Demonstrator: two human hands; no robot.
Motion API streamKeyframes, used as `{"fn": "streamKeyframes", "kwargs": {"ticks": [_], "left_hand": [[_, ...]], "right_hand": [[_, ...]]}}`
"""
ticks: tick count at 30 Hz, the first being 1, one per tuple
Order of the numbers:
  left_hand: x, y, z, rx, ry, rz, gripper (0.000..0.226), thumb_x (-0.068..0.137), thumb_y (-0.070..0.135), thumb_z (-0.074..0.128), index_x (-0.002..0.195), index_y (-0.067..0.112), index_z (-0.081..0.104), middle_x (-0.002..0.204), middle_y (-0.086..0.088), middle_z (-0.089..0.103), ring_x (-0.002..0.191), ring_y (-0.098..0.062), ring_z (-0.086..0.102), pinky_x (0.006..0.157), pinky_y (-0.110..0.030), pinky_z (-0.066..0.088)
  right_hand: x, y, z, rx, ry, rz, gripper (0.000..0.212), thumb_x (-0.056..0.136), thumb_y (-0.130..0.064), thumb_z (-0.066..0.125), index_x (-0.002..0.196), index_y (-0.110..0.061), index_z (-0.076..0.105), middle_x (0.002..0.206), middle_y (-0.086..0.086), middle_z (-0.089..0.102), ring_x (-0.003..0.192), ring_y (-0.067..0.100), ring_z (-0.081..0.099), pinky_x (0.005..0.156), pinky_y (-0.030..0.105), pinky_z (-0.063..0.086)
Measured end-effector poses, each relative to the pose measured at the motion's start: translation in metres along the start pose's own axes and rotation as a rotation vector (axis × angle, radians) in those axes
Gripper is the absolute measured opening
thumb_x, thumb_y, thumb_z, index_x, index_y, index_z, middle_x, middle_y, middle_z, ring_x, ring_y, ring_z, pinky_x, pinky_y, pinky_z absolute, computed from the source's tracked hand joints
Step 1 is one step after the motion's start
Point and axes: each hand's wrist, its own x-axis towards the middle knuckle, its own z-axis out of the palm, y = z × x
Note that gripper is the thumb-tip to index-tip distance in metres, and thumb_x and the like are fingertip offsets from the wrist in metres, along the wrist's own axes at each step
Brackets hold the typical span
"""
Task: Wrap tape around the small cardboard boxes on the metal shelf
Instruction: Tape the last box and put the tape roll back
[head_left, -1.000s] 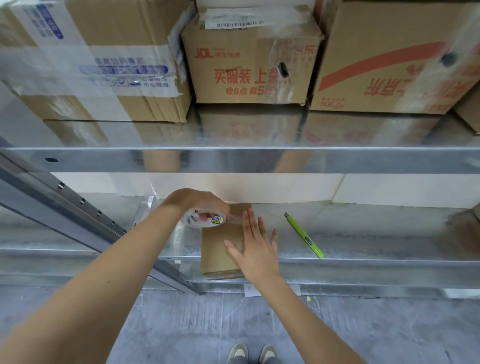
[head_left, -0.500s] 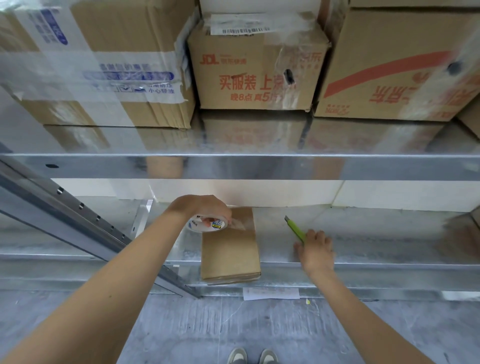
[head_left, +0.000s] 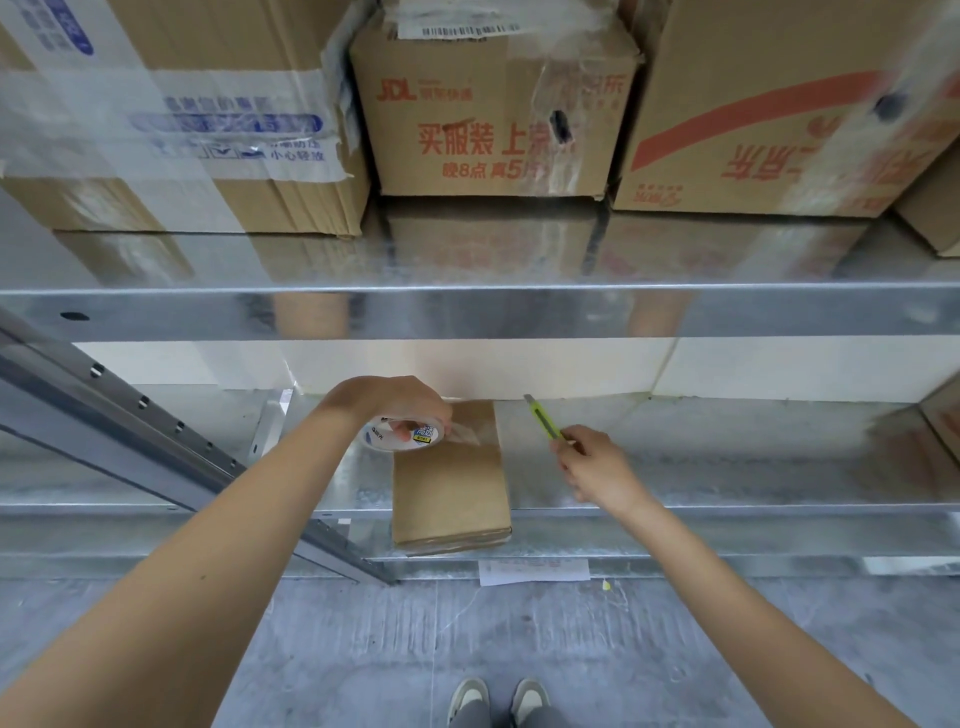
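A small flat cardboard box (head_left: 451, 483) lies on the lower metal shelf (head_left: 727, 467), its near end over the shelf's front edge. My left hand (head_left: 402, 402) grips a roll of clear tape (head_left: 402, 435) at the box's far left corner. A strip of clear tape (head_left: 467, 432) runs from the roll onto the box top. My right hand (head_left: 595, 470) holds a yellow-green utility knife (head_left: 544, 423) by its handle, lifted to the right of the box, blade end pointing away.
Large cardboard boxes (head_left: 493, 109) fill the upper shelf (head_left: 467, 312). A slanted metal upright (head_left: 156, 441) crosses at the left. A paper label (head_left: 534, 570) hangs on the shelf's front rail. My shoes (head_left: 498, 701) stand on the grey floor below.
My right hand left the box top, reached right to the knife on the shelf, and now holds it lifted. The left hand stayed on the tape roll.
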Motion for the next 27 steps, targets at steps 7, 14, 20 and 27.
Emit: {"fn": "streamKeyframes", "kwargs": {"ticks": [7, 14, 20, 27], "left_hand": [[-0.003, 0.001, 0.000, 0.006, 0.016, -0.004, 0.011, 0.090, 0.027, 0.063, 0.080, 0.021, 0.061, 0.073, 0.004, 0.057, 0.062, -0.009, 0.053, 0.059, -0.023, 0.046], [-0.012, 0.005, -0.001, 0.090, -0.009, -0.018, 0.020, 0.079, 0.036, 0.062, 0.085, 0.017, 0.059, 0.080, 0.000, 0.058, 0.067, -0.016, 0.054, 0.067, -0.024, 0.045], [-0.013, 0.004, -0.002, 0.123, -0.026, -0.022, 0.038, 0.069, 0.045, 0.064, 0.094, 0.016, 0.069, 0.093, -0.003, 0.065, 0.075, -0.015, 0.061, 0.076, -0.026, 0.049], [-0.002, 0.000, -0.003, 0.123, -0.001, -0.034, 0.050, 0.047, 0.055, 0.060, 0.081, 0.019, 0.068, 0.079, 0.001, 0.061, 0.061, -0.016, 0.056, 0.067, -0.028, 0.040]], "right_hand": [[-0.019, -0.052, 0.009, -0.186, -0.074, -0.086, 0.031, 0.095, -0.014, 0.051, 0.074, 0.007, 0.058, 0.064, 0.014, 0.049, 0.060, 0.022, 0.044, 0.055, 0.028, 0.034], [-0.021, -0.066, 0.019, -0.215, -0.127, -0.051, 0.033, 0.093, -0.015, 0.056, 0.078, 0.014, 0.062, 0.067, 0.016, 0.049, 0.063, 0.022, 0.043, 0.055, 0.029, 0.034], [-0.019, -0.073, 0.027, -0.244, -0.150, -0.010, 0.032, 0.093, -0.017, 0.058, 0.064, -0.003, 0.061, 0.063, 0.013, 0.053, 0.062, 0.025, 0.048, 0.053, 0.027, 0.038], [-0.018, -0.075, 0.021, -0.290, -0.156, 0.012, 0.026, 0.091, -0.018, 0.061, 0.081, 0.003, 0.071, 0.069, 0.013, 0.056, 0.054, 0.019, 0.044, 0.047, 0.023, 0.034]]}}
